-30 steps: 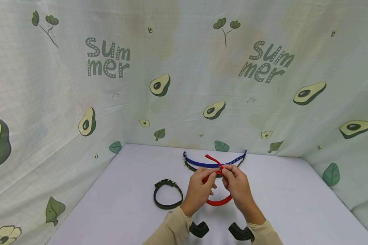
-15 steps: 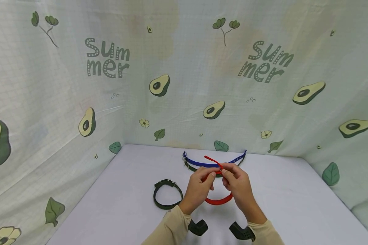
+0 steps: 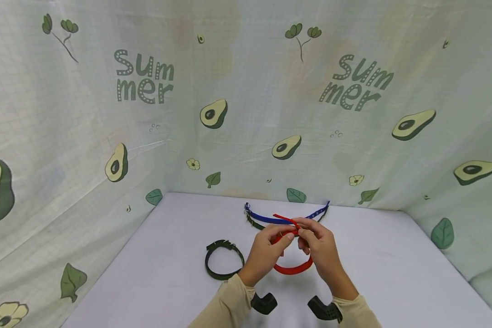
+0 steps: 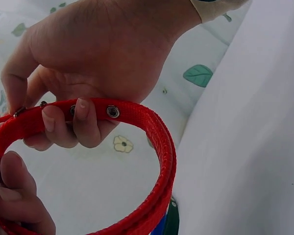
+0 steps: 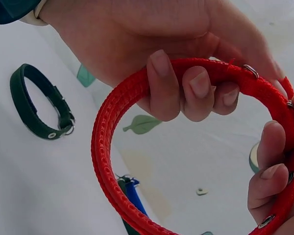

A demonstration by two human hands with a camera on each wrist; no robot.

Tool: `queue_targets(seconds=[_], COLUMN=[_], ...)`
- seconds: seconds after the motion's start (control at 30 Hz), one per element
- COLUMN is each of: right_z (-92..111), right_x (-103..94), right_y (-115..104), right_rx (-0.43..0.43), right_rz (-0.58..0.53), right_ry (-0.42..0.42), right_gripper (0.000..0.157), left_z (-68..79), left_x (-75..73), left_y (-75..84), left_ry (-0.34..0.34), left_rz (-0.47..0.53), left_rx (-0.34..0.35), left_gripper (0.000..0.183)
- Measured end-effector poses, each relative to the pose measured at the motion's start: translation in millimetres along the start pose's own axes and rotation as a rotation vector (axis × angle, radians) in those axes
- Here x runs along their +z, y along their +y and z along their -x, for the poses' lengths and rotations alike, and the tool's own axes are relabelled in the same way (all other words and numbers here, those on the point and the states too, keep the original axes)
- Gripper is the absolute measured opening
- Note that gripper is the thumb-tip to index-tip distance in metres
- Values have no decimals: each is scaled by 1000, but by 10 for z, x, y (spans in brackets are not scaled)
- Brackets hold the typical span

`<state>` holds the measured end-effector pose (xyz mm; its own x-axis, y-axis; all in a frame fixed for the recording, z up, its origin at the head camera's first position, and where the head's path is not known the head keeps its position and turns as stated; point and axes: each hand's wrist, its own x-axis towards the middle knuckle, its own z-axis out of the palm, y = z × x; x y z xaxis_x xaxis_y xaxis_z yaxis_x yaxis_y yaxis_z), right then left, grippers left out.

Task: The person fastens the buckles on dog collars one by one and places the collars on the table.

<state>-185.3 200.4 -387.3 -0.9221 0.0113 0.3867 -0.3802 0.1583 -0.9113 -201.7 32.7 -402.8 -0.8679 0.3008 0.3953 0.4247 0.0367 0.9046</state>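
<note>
Head camera: high, facing forward and down across the white bench toward the avocado-print curtain; both hands sit low centre, mid-distance. Left wrist camera: very close under the left hand, looking out along the red collar. Right wrist camera: equally close at the right hand. All three share the red collar loop.

buckled collar left of both hands, held collar before two flat collars, all above table
</note>
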Motion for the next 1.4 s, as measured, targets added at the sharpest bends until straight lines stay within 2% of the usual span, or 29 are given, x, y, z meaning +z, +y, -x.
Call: queue_targets(seconds=[0.3,0.53,0.73,0.83,1.03,1.17,1.4], right_z=[-15,-20,-26,-29,-26,-9,8], right_x=[-12,-39,-48,-42,-40,-63,-97], right_y=[-12,-33,-24,-16,0,1,-2], right_rx=[7,15,18,-7,-113,-118,-118], right_rz=[24,27,27,34,82,94,78], right_ry=[-3,-9,-7,-4,-33,-49,-45], right_gripper=[20,25,25,21,17,18,11], left_z=[-17,-9,-14,-16,-17,-22,-17], left_x=[-3,-13,-7,-7,-22,-28,-21], left_y=[0,-9,-9,-9,-12,-10,2], left_ry=[64,34,51,57,48,47,31], left_rz=[61,17,69,91,85,84,86], left_rx=[-43,5,-22,-18,-3,0,-35], left_gripper=[38,31,35,37,35,37,39])
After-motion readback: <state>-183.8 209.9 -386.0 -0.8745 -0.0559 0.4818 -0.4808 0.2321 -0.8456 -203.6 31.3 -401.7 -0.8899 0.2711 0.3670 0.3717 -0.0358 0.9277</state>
